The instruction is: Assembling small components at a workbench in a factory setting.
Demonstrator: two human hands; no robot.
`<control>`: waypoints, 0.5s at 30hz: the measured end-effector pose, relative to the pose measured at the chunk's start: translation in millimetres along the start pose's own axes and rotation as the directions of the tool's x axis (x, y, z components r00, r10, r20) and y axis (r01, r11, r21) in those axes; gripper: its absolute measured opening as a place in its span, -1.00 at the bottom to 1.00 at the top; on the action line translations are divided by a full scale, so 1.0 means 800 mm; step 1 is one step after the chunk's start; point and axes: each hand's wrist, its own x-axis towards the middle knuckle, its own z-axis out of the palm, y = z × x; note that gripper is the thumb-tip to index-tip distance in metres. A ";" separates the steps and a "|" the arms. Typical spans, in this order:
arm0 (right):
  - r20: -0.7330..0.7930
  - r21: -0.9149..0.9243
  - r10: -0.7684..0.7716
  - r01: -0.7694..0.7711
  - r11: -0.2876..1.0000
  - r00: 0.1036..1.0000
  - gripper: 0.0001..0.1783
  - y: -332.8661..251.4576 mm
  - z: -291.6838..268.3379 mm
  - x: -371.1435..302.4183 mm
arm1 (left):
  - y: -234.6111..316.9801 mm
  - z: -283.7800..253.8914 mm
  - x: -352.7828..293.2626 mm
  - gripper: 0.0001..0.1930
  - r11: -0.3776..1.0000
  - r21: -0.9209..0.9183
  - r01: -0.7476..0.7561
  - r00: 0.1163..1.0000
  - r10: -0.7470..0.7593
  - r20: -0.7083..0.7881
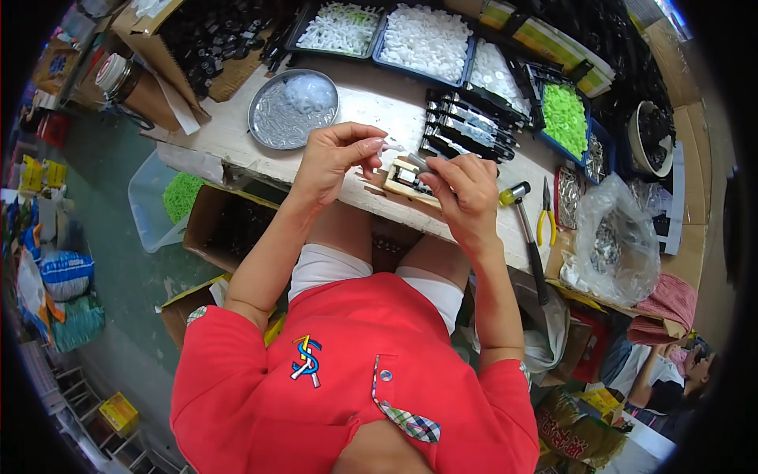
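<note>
My left hand [338,162] is closed, pinching a small white plastic piece [392,147] between thumb and fingertips. Just right of it, my right hand [466,193] is closed around a short grey cylindrical piece [418,163], whose far end is partly hidden by the fingers. Under both hands, at the table's front edge, sits a small pale block-like fixture [401,180] with metal and black parts on it. Behind it lies a row of long black parts with shiny strips [466,126]. A round metal tray [270,118] of small silvery pieces stands to the left.
A hammer [530,245] and yellow-handled pliers [546,217] lie right of my right hand. Trays of white pieces [422,41] and bright green pieces [564,112] line the back. A clear plastic bag [616,245] stands at right; another person [667,375] sits beyond.
</note>
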 end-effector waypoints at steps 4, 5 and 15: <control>0.010 -0.041 0.004 -0.004 0.999 1.000 -0.84 0.005 -0.004 -0.004 | -0.003 0.010 0.000 -0.84 1.000 0.002 0.019 1.000 -0.019 0.023; 0.000 -0.045 -0.003 0.003 0.999 1.000 -0.84 0.005 -0.005 -0.005 | -0.004 0.012 0.000 -0.84 1.000 0.003 0.022 0.999 -0.022 0.025; 0.006 -0.198 -0.176 0.174 0.965 0.984 -0.78 -0.001 -0.014 -0.005 | 0.010 0.024 0.001 -0.87 0.987 0.041 0.158 0.986 -0.160 0.047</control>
